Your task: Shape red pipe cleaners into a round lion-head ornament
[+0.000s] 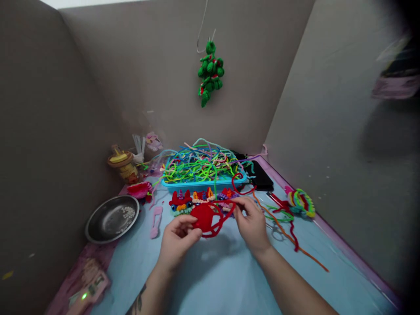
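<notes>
Over the table's near middle, my left hand (pixel 181 236) pinches a round red disc (pixel 202 218) between thumb and fingers. The disc looks coiled from red pipe cleaner, with loops sticking out on its right side. My right hand (pixel 251 221) has thumb and forefinger closed on a red pipe cleaner strand (pixel 226 213) leading from those loops. Just behind the disc stands a row of small pipe cleaner figures (pixel 180 199) in red, orange and purple, partly hidden by my work.
A blue basket (pixel 203 184) heaped with pipe cleaners stands at the back. Leftward are a metal bowl (pixel 98 223) with small white pieces and a pink hair clip shape (pixel 156 222). Scissors (pixel 277 232), an orange pipe cleaner (pixel 306 254) and a black phone-like slab (pixel 261 176) lie right.
</notes>
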The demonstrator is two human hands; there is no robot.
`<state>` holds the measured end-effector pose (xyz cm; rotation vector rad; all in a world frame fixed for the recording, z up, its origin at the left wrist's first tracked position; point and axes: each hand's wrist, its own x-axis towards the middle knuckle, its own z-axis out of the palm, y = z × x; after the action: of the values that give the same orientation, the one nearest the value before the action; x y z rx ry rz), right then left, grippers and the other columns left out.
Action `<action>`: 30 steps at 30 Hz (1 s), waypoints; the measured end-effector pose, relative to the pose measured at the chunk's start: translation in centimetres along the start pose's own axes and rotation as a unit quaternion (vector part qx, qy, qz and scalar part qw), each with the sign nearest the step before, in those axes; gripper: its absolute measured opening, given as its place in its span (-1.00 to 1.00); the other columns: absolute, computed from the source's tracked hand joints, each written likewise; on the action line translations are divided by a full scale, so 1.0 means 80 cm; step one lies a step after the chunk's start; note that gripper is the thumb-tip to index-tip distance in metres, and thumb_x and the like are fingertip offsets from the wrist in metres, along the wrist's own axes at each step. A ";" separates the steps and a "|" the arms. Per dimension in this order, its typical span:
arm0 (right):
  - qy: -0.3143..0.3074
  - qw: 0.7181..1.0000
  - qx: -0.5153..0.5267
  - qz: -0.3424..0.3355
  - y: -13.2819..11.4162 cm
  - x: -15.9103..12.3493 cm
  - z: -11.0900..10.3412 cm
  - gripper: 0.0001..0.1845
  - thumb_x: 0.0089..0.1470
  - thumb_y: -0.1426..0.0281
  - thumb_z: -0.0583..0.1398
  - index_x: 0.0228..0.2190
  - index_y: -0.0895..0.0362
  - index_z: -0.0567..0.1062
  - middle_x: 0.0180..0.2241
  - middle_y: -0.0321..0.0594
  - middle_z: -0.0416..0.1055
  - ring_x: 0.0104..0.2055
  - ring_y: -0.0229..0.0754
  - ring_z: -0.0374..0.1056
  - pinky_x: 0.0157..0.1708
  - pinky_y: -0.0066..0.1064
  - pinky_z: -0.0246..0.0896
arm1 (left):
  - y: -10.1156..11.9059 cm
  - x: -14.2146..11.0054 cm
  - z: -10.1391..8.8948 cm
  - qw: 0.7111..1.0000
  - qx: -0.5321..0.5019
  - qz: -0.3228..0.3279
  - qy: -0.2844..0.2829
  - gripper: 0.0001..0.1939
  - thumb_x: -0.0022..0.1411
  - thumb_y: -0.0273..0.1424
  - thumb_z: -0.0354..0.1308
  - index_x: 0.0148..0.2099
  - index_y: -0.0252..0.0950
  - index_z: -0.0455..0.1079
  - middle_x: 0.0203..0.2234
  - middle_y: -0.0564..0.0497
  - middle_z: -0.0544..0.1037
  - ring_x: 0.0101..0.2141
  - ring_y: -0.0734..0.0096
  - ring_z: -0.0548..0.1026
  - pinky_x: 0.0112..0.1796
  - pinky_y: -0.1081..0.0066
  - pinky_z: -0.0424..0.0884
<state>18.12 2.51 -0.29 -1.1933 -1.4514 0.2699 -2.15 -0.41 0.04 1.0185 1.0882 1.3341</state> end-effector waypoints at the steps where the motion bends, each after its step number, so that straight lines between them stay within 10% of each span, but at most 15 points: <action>1: 0.008 1.000 -0.001 -0.006 0.001 0.000 -0.001 -0.86 0.04 0.48 0.09 -0.36 0.11 0.45 -0.39 -0.21 0.38 -0.33 -0.18 0.31 -0.34 -0.35 0.25 | 0.001 0.001 0.001 1.000 0.003 0.001 0.002 -0.70 -0.21 -0.37 0.38 -0.35 -0.30 0.46 -0.64 0.11 0.44 -0.63 0.63 0.29 -0.60 0.61 0.21; 12: 0.015 0.996 0.082 -0.032 -0.004 -0.007 -0.012 -0.92 0.04 0.50 0.12 -0.38 0.11 0.40 -0.40 -0.24 0.34 -0.33 -0.21 0.29 -0.32 -0.36 0.21 | 0.011 0.015 0.009 0.990 0.038 -0.035 0.128 -0.62 -0.23 -0.31 0.37 -0.31 -0.34 0.43 -0.60 0.08 0.48 -0.63 0.63 0.31 -0.62 0.61 0.16; 30: -0.135 0.948 0.244 0.155 -0.004 0.010 -0.010 -0.83 -0.05 0.28 0.21 -0.50 0.13 0.42 -0.57 -0.32 0.32 -0.52 -0.29 0.23 -0.52 -0.47 0.16 | 0.010 0.014 0.009 0.995 -0.025 -0.100 0.018 -0.62 -0.28 -0.37 0.41 -0.34 -0.34 0.43 -0.61 0.09 0.49 -0.58 0.58 0.40 -0.52 0.59 0.25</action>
<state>18.83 2.60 0.69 -0.9899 -1.3133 0.9848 -1.64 0.75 0.98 0.8285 1.1473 1.2165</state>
